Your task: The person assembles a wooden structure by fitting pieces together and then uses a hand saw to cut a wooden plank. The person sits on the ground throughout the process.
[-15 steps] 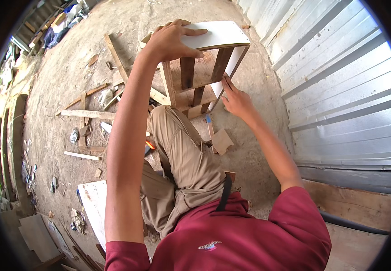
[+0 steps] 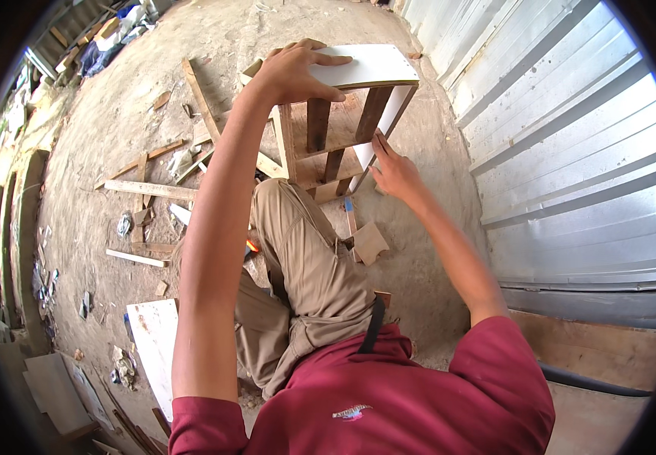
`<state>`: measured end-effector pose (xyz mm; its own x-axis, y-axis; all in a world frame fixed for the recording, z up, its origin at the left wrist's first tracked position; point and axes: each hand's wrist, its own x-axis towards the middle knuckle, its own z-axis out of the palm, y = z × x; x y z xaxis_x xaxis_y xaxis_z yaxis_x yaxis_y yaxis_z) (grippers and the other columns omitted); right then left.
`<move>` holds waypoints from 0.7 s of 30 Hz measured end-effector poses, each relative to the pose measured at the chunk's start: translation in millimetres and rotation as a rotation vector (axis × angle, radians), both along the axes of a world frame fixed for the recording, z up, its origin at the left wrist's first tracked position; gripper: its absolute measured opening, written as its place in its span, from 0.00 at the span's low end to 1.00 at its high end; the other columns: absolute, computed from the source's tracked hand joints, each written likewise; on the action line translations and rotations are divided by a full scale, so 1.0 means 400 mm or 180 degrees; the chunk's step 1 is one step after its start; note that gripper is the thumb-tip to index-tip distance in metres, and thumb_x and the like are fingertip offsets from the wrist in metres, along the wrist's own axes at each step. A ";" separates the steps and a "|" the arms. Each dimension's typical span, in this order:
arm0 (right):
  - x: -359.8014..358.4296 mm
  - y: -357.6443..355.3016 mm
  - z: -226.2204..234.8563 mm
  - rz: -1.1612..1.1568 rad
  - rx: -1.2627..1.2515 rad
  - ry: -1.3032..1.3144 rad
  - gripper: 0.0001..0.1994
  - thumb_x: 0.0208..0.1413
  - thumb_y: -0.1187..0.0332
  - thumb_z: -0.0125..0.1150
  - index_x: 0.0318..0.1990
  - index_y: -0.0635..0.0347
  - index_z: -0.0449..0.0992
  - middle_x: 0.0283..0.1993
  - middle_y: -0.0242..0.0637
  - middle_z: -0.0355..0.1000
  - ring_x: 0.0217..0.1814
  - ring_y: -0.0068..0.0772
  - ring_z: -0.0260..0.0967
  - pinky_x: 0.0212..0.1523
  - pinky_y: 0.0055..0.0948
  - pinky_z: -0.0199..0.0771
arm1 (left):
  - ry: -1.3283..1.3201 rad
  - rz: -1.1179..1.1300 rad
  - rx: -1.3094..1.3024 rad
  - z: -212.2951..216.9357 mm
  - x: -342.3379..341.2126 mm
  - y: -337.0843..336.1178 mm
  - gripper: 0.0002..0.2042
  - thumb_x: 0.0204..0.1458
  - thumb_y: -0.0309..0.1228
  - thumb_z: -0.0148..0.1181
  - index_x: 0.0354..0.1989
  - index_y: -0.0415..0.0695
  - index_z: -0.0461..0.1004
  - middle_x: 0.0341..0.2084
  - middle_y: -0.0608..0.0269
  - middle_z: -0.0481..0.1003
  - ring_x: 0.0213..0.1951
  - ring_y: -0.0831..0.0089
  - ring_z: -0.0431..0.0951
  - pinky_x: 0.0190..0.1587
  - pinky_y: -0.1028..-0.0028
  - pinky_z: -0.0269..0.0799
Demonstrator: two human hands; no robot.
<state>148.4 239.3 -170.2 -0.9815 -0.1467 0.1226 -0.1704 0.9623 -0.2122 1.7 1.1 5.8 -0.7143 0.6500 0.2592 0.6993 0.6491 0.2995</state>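
Note:
A small wooden shelf unit (image 2: 328, 147) stands past my knees, with a white top panel, dark slats and a white right side. My left hand (image 2: 297, 72) grips its upper left corner: fingers lie spread over the white top and the thumb reaches along the front edge. At the right side, my right hand (image 2: 396, 171) has its fingers stretched out, their tips against the unit's front edge and the thumb apart. The far side of the unit is hidden.
Wood strips (image 2: 150, 189) lie scattered on the dirt floor at left. A broken board piece (image 2: 370, 243) rests near my knee, and a white board (image 2: 153, 349) beside my left arm. A corrugated metal wall (image 2: 570, 152) rises at right.
The shelf unit appears slightly lower in the view, and the surroundings have shifted a little with it. Both hands keep nearly the same places on the unit.

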 end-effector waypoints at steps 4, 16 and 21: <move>-0.018 0.055 0.062 0.0133 -0.0836 -0.0183 0.33 0.60 0.61 0.61 0.70 0.62 0.57 0.67 0.51 0.64 0.46 0.48 0.78 0.42 0.38 0.81 | -0.0147 0.0006 -0.0073 0.004 -0.004 0.001 0.37 0.31 0.55 0.74 0.59 0.80 0.73 0.66 0.62 0.64 0.65 0.57 0.66 0.68 0.59 0.61; -0.020 -0.011 0.248 -0.0609 -0.2337 0.2606 0.09 0.59 0.66 0.63 0.42 0.62 0.76 0.35 0.36 0.77 0.35 0.28 0.73 0.38 0.29 0.72 | -0.0795 -0.0339 -0.0057 0.020 -0.105 -0.049 0.38 0.32 0.51 0.74 0.60 0.79 0.71 0.70 0.59 0.59 0.69 0.57 0.60 0.72 0.58 0.54; -0.075 -0.014 0.371 -0.0203 -0.1812 0.2227 0.30 0.53 0.66 0.68 0.64 0.53 0.67 0.66 0.44 0.61 0.64 0.43 0.63 0.56 0.37 0.69 | -0.0977 -0.0221 -0.0110 0.036 -0.152 -0.070 0.39 0.30 0.50 0.79 0.59 0.79 0.72 0.65 0.59 0.66 0.63 0.59 0.70 0.69 0.60 0.61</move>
<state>118.4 233.5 -21.6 -0.6596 0.1707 0.7320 -0.3894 0.7553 -0.5271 -59.1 -26.7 20.1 -0.7094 0.7046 0.0153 0.6226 0.6164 0.4821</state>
